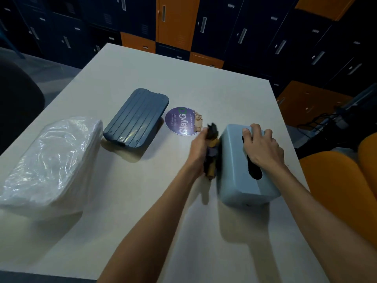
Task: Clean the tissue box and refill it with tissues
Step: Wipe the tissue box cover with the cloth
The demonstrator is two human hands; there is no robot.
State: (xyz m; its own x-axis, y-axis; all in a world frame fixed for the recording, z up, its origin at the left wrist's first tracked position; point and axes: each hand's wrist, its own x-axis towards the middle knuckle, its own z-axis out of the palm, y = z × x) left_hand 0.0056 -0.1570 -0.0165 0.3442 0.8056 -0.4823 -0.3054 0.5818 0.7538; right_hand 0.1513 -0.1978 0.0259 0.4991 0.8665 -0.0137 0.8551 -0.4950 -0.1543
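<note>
Steadying the tissue box on the right of the table, we curl the fingers of our right hand over its top. Our left hand clenches a cloth against the box's left wall; wrapped tissues lie far left.

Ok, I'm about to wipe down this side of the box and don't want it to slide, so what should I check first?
1. Right hand holds the tissue box down from the top: ok.
2. Left hand grips the cloth: ok.
3. Cloth lies against the box's left side: ok.
4. Dark blue base lies apart from the box, clear of the stroke: ok.
5. Tissue pack wrapped, away at the left: ok.
6. Side already clean: cannot tell.
</note>
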